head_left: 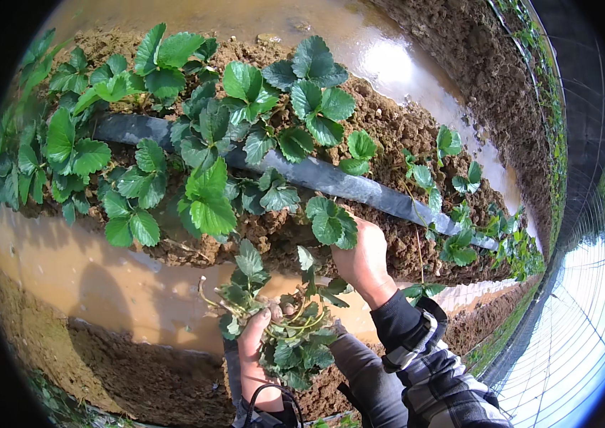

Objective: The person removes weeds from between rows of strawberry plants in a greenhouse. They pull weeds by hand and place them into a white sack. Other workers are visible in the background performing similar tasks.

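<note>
In my left hand (254, 342) is a loose bunch of strawberry plants (295, 349), with green leaves, pale bent stems and some dry brown bits. The fingers close round the stems, over the water-filled furrow. My right hand (364, 260) reaches to the near side of the soil ridge, its fingers curled in at the base of a small strawberry plant (329, 221). That plant's leaves cover the fingertips, so the exact grip is hidden.
A dark flat hose (345, 181) runs along the ridge (388, 128) among several rooted strawberry plants (209, 200). Muddy water lies in furrows on both sides, the near furrow (102, 285) holding my shadow. At the right stands a tunnel frame (588, 307).
</note>
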Demonstrator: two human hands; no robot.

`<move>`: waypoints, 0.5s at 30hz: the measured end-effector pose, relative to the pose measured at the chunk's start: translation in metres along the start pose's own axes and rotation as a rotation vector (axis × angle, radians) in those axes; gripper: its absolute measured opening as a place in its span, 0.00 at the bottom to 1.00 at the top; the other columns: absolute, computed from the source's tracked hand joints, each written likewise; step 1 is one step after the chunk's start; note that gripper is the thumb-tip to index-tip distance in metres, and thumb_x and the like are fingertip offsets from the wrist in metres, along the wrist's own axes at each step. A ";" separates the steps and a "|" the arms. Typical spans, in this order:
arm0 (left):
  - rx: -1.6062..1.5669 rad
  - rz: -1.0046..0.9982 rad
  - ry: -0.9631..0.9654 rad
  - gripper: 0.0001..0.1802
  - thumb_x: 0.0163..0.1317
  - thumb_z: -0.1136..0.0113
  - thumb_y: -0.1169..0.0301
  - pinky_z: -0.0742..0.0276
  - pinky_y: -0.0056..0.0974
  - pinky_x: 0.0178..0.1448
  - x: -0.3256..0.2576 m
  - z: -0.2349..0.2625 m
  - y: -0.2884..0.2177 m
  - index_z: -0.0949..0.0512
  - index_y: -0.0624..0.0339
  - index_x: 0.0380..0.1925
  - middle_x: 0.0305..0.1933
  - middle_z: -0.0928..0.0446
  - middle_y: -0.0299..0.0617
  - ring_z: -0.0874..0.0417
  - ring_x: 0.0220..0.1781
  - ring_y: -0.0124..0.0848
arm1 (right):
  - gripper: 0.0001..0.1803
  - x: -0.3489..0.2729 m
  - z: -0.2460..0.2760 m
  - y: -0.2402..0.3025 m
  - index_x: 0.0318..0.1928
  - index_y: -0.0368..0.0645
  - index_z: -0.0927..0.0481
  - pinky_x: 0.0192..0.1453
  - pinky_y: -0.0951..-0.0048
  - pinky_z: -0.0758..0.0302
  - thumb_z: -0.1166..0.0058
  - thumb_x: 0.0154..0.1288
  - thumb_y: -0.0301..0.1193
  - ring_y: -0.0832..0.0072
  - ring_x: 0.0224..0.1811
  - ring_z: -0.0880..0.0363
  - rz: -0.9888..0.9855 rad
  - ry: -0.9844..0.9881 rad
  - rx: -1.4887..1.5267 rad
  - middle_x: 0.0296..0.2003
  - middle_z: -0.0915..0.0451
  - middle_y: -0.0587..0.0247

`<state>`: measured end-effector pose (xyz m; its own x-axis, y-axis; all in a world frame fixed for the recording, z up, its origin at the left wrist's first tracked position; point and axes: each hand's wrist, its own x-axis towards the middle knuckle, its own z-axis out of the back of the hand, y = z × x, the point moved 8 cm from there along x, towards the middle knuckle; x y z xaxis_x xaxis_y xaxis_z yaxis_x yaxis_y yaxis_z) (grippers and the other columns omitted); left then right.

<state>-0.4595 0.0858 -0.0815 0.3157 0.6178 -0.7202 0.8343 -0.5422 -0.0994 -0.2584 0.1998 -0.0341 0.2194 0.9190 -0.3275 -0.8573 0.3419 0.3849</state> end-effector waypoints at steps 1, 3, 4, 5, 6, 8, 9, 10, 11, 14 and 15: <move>-0.011 0.008 0.016 0.07 0.62 0.45 0.74 0.29 0.46 0.58 0.000 -0.001 0.000 0.28 0.56 0.40 0.30 0.29 0.36 0.26 0.41 0.35 | 0.21 -0.002 0.014 0.003 0.42 0.39 0.22 0.42 0.59 0.23 0.44 0.41 0.21 0.52 0.39 0.20 0.064 -0.104 -0.015 0.35 0.20 0.50; -0.043 0.017 0.036 0.06 0.62 0.45 0.73 0.29 0.46 0.58 0.000 -0.001 0.001 0.28 0.56 0.40 0.30 0.29 0.36 0.26 0.41 0.35 | 0.16 -0.002 0.030 -0.001 0.40 0.39 0.22 0.40 0.59 0.23 0.44 0.45 0.21 0.53 0.39 0.20 0.060 -0.150 -0.045 0.36 0.20 0.51; -0.044 0.013 0.037 0.08 0.62 0.45 0.73 0.28 0.46 0.57 0.000 0.000 0.001 0.27 0.56 0.41 0.30 0.29 0.37 0.26 0.41 0.35 | 0.12 -0.001 0.034 0.002 0.39 0.39 0.23 0.37 0.59 0.23 0.46 0.51 0.22 0.52 0.37 0.21 0.118 -0.152 -0.030 0.34 0.20 0.51; -0.050 0.005 0.030 0.09 0.61 0.44 0.73 0.28 0.46 0.56 0.000 0.001 0.001 0.26 0.57 0.42 0.31 0.29 0.38 0.25 0.40 0.36 | 0.11 -0.003 0.035 -0.006 0.41 0.38 0.22 0.37 0.61 0.23 0.47 0.55 0.22 0.51 0.35 0.20 -0.002 -0.125 -0.063 0.32 0.20 0.51; -0.059 -0.007 0.048 0.11 0.60 0.44 0.73 0.27 0.46 0.54 0.000 0.001 0.001 0.25 0.58 0.44 0.31 0.28 0.39 0.25 0.40 0.36 | 0.12 -0.002 0.035 -0.005 0.43 0.38 0.22 0.37 0.61 0.23 0.46 0.56 0.23 0.51 0.34 0.20 -0.007 -0.117 -0.075 0.31 0.19 0.50; -0.066 -0.022 0.059 0.11 0.60 0.44 0.74 0.26 0.46 0.54 0.000 0.002 0.000 0.25 0.58 0.44 0.31 0.28 0.38 0.25 0.40 0.35 | 0.15 -0.003 0.029 0.000 0.45 0.38 0.22 0.37 0.61 0.23 0.45 0.56 0.25 0.50 0.34 0.19 -0.022 -0.104 0.014 0.31 0.19 0.48; -0.066 -0.024 0.048 0.11 0.60 0.45 0.74 0.26 0.46 0.54 -0.001 0.003 -0.001 0.25 0.58 0.44 0.31 0.28 0.38 0.25 0.40 0.34 | 0.16 -0.003 0.023 -0.006 0.46 0.38 0.21 0.38 0.61 0.23 0.44 0.55 0.26 0.50 0.35 0.19 -0.147 -0.090 0.104 0.32 0.19 0.46; -0.042 -0.011 0.059 0.09 0.61 0.45 0.74 0.27 0.46 0.56 -0.001 0.003 0.000 0.26 0.57 0.43 0.31 0.28 0.38 0.25 0.40 0.34 | 0.17 -0.002 0.024 -0.004 0.45 0.36 0.22 0.40 0.60 0.23 0.43 0.52 0.25 0.49 0.34 0.20 -0.161 -0.142 0.167 0.31 0.19 0.45; -0.015 0.011 0.041 0.08 0.62 0.45 0.73 0.28 0.46 0.57 -0.002 0.005 0.001 0.26 0.56 0.42 0.31 0.28 0.37 0.26 0.41 0.35 | 0.19 0.000 0.022 0.002 0.46 0.35 0.22 0.41 0.60 0.24 0.42 0.51 0.25 0.49 0.35 0.20 -0.127 -0.162 0.216 0.30 0.20 0.45; -0.001 0.010 0.021 0.06 0.63 0.45 0.73 0.29 0.46 0.58 -0.002 0.008 0.000 0.27 0.55 0.41 0.31 0.29 0.37 0.26 0.41 0.35 | 0.12 0.004 0.033 0.031 0.39 0.39 0.21 0.35 0.59 0.25 0.45 0.52 0.25 0.50 0.30 0.21 0.137 -0.274 -0.044 0.27 0.22 0.45; -0.008 0.000 0.025 0.06 0.63 0.46 0.73 0.28 0.47 0.57 -0.003 0.009 -0.001 0.26 0.55 0.40 0.31 0.29 0.37 0.26 0.41 0.35 | 0.10 0.012 0.018 0.021 0.36 0.39 0.22 0.33 0.60 0.25 0.46 0.51 0.24 0.52 0.29 0.20 0.039 -0.031 0.158 0.25 0.21 0.47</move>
<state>-0.4647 0.0796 -0.0856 0.3272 0.6317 -0.7028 0.8377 -0.5381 -0.0937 -0.2651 0.2212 -0.0145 0.2041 0.9370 -0.2835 -0.7821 0.3303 0.5284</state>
